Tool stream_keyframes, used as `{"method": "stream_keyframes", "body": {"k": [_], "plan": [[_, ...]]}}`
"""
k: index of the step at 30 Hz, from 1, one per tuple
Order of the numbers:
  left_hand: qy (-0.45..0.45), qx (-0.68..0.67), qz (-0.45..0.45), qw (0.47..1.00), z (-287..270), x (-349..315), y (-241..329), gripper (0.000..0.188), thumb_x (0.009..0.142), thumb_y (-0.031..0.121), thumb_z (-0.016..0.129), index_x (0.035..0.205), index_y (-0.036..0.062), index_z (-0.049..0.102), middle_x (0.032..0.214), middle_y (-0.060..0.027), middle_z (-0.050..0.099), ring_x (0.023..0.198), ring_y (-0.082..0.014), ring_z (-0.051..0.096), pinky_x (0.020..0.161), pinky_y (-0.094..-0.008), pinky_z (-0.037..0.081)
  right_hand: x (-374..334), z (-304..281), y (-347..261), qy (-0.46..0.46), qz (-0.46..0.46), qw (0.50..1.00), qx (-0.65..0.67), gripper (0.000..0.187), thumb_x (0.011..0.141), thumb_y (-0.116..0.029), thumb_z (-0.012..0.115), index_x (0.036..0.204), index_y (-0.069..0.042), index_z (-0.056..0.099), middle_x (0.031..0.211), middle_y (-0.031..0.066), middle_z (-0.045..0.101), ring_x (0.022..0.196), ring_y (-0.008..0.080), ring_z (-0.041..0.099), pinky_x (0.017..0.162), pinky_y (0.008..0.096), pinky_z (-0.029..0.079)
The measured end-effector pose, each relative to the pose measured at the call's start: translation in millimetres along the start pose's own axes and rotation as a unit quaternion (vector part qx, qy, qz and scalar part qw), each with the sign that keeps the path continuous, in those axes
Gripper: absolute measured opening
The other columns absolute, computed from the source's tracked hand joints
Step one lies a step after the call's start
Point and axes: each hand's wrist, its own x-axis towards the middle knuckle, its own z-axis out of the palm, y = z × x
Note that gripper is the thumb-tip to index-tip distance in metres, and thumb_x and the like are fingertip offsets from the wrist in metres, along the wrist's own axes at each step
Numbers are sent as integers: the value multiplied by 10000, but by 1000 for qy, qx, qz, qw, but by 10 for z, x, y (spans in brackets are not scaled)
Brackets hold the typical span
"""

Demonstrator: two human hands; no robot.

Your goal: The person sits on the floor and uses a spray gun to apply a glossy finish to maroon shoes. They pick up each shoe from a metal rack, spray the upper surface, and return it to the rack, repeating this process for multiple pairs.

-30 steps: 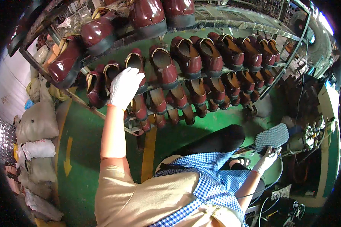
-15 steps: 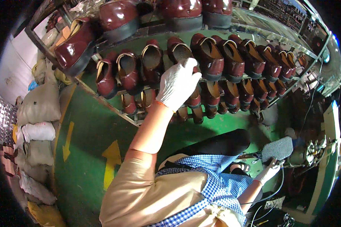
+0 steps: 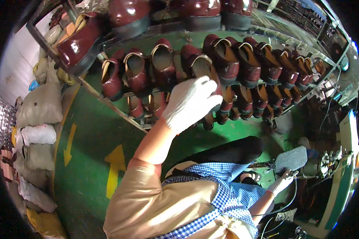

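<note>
My left hand (image 3: 193,101), in a white knitted glove, is closed on the heel end of a glossy dark red shoe (image 3: 193,53). That shoe juts out nearer to me than its neighbours in the upper row, its toe still over the rack. My hand hides the heel and fingertips. At the lower right, my gloved right hand (image 3: 281,183) is closed around a small metal-ended tool (image 3: 294,173) with a grey hose running from it; its exact kind does not show. Just beyond that hand is a grey textured pad (image 3: 291,158).
A metal rack (image 3: 107,106) bears rows of similar shoes, with larger-looking ones (image 3: 129,18) on the top tier. Stuffed sacks (image 3: 40,105) line the left wall beside the green floor (image 3: 87,159). A machine (image 3: 327,165) with fittings stands at right; the hose (image 3: 293,199) loops beside my right arm.
My left hand has drawn back toward me and slightly right, and the shoe has come with it, out of line with its row. The right hand stays by the pad.
</note>
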Motion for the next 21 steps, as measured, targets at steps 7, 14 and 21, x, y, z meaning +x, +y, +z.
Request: {"method": "stream_keyframes", "body": {"k": [7,14,21], "plan": [[-32,-114,91,989,-462,-874,446,420,585,320,949,768,82,656,742,-68,590,648,-296,616,558,-427,464,151,-124,395,-1,10,1000,15,595,1128,-243,532,1616,58,374,1603,266,471,1414,342,508,1209,434,368],[-111,-202,175,957,-497,-773,488,275,779,294,867,825,102,676,810,-51,582,712,-271,636,595,-400,509,23,15,255,1,23,999,39,585,1120,-195,526,1628,42,360,1562,243,500,1355,311,534,1180,430,388],[-161,-317,315,880,537,-102,985,286,842,376,803,862,106,711,827,-97,620,775,-317,665,653,-435,527,-117,-43,-208,31,55,988,144,516,1084,-219,547,1544,-4,456,1400,155,591,1251,270,566,1149,420,408]]}}
